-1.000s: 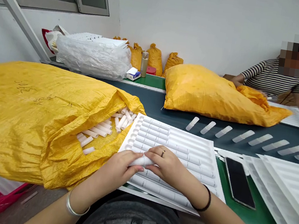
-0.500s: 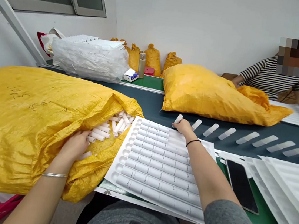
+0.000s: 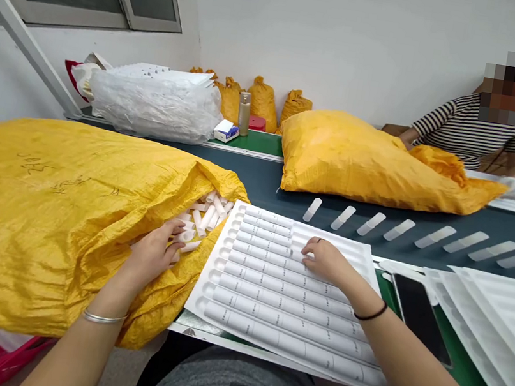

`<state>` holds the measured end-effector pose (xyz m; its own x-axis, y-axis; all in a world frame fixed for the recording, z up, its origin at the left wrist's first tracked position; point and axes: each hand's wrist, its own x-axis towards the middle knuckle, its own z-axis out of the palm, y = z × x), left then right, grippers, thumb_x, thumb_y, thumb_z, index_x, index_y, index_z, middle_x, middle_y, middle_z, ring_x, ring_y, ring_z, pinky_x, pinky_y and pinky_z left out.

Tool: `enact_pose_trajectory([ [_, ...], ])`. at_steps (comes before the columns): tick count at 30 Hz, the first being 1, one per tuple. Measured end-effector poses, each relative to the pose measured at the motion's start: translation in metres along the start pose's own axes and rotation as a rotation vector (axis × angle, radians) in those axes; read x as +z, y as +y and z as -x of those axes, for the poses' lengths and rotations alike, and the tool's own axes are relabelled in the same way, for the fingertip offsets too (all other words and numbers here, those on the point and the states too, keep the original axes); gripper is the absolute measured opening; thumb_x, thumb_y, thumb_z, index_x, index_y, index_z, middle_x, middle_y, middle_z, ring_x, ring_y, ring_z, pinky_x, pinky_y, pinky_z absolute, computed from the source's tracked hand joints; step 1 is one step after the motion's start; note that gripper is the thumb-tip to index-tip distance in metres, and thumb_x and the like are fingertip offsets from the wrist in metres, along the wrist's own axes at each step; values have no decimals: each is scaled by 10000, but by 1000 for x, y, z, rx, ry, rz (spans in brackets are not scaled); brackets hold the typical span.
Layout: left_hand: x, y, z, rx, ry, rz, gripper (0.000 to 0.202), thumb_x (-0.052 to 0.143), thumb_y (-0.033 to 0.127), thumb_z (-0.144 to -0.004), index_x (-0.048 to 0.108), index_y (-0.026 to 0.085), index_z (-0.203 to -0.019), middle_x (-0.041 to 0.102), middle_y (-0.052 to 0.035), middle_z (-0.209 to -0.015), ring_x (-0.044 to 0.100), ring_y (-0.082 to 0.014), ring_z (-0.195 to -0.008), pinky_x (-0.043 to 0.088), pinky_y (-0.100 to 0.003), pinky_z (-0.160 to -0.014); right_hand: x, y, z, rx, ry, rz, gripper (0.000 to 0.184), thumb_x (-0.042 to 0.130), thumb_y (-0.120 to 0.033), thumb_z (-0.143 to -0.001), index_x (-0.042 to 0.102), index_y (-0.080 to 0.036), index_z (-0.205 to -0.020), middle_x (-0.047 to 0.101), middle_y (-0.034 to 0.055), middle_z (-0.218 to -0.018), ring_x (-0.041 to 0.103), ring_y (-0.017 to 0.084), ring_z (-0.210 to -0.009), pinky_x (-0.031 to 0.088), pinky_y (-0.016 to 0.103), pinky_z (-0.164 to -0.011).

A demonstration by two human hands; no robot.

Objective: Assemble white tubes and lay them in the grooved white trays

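My left hand (image 3: pixel 156 252) is in the mouth of a big yellow woven sack (image 3: pixel 71 172), its fingers curled round loose white tubes (image 3: pixel 190 246). More short white tubes (image 3: pixel 208 216) lie in the sack's opening beyond the fingertips. Over a white moulded tray (image 3: pixel 196 303) beside the sack, my right hand (image 3: pixel 325 261) bends down with its fingertips on a white tube (image 3: pixel 296 256) in one of the upper rows. Printed white tubes (image 3: pixel 271 295) lie end to end in the tray's grooves. The fingers partly hide that tube.
A row of translucent white tubes (image 3: pixel 371 224) stands on the dark belt (image 3: pixel 259 183). Another yellow sack (image 3: pixel 353 162) lies across it. To the right are a black phone (image 3: pixel 420 314) and stacked white trays (image 3: pixel 500 319). A co-worker in a striped top (image 3: pixel 471 125) sits opposite.
My right hand has drawn back from the belt to the tray, leaving a tube standing on the belt. My left hand has moved slightly right among the loose tubes. The belt tubes have shifted right.
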<state>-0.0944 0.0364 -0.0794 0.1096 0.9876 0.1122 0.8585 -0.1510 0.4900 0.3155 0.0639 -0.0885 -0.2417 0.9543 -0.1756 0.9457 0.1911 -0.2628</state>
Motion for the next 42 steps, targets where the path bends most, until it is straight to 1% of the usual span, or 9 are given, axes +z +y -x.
enact_pose_trajectory([
  [6,-2,52,30,149,223,770,265,705,293,-767,594,203,-990,661,-62,-1067,615,-207,-1065,481,-347,-965,2,4,-1,2,61,68,179,595,-132,-737,700,-124,-882,667,128,-1008,639,261,-894,471,330,-789],
  [10,12,84,40,-64,209,1302,384,785,279,-681,507,241,-943,653,12,-939,657,-141,-887,546,-305,-840,-6,-12,13,52,173,77,155,578,-166,-763,646,-122,-894,657,132,-929,631,263,-867,472,340,-758],
  [12,20,96,42,-187,145,1474,424,798,304,-662,488,259,-947,660,36,-913,661,-120,-832,554,-278,-801,-11,-30,29,-1,251,-89,167,563,-219,-807,598,-143,-951,645,102,-902,624,232,-832,486,330,-729],
  [15,32,110,42,-246,56,1583,417,818,310,-631,502,250,-896,681,48,-900,667,-112,-823,549,-267,-804,-12,-63,54,-247,242,-706,186,565,-315,-860,550,-186,-993,626,55,-919,635,170,-765,526,295,-678],
  [19,39,119,42,-202,30,1433,389,847,328,-580,591,200,-843,703,3,-857,673,-148,-803,545,-282,-763,-11,-88,72,-410,212,-1108,242,552,-355,-910,567,-197,-1093,630,47,-878,656,153,-710,559,296,-640],
  [23,28,116,45,-74,12,935,333,776,368,-678,720,175,-943,732,-56,-897,674,-206,-841,538,-312,-766,-20,-88,75,-583,444,-755,254,564,-220,-909,618,-240,-1156,636,89,-1081,627,210,-1005,534,366,-866],
  [27,15,114,47,74,-129,710,332,688,373,-776,719,210,-1064,739,-63,-1020,679,-229,-919,530,-329,-832,-27,-88,75,-726,465,-552,328,503,-150,-924,578,-240,-1231,635,102,-1135,604,209,-1089,529,355,-905],
  [31,10,114,50,213,-112,576,324,644,343,-831,682,216,-1127,725,-60,-1049,672,-206,-936,529,-301,-826,-25,-90,74,-679,460,-537,297,535,-206,-922,565,-234,-1217,671,91,-1071,637,204,-1007,535,339,-862],
  [42,10,119,53,647,247,267,457,609,102,-851,530,213,-1287,664,-68,-1028,609,-160,-958,491,-268,-877,-22,-93,74,-361,284,-792,283,538,-374,-922,637,-186,-1108,677,46,-810,641,157,-689,524,271,-622],
])
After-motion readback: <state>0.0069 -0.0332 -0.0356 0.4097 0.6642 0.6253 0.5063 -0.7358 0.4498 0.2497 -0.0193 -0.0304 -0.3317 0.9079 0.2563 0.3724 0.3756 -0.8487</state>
